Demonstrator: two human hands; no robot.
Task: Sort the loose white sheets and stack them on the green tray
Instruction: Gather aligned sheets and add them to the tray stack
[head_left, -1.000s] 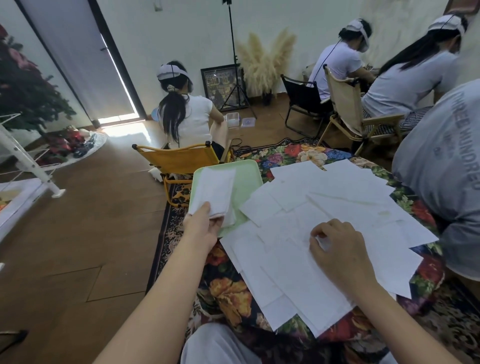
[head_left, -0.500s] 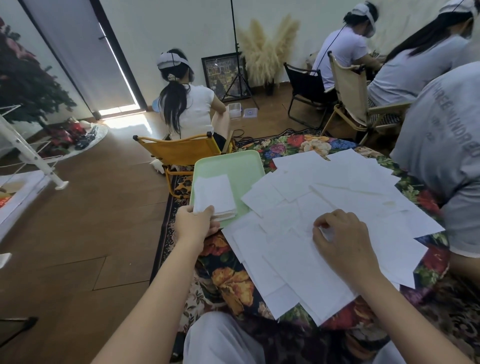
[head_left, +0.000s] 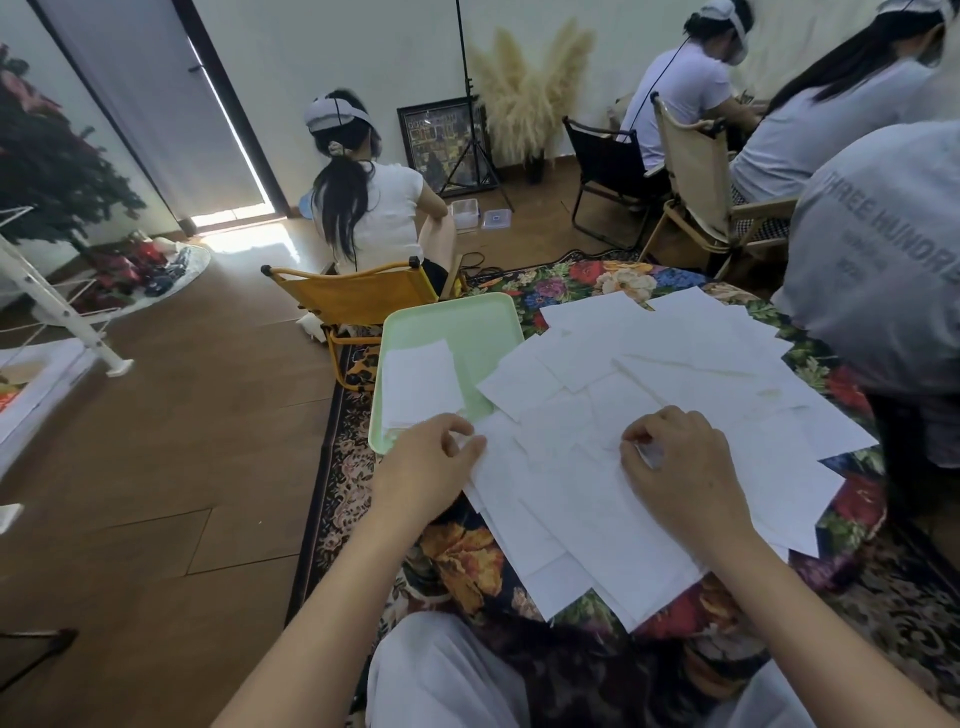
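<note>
Loose sheets (head_left: 649, 431): spread overlapping across the flowered tablecloth (head_left: 467, 566), just right of the tray.
Stack (head_left: 420, 383): small white pile lying inside the green tray (head_left: 467, 327).
Left hand (head_left: 423, 467): fingers curled, pinching a sheet's edge beside the tray.
Right hand (head_left: 675, 465): fingers bent, pinching a small sheet in the pile.

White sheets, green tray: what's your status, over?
Left hand pinching edge of loose white paper sheets; right hand pinching one mid-pile. Small white stack sits on pale green plastic tray. Nothing blocking tray.
</note>
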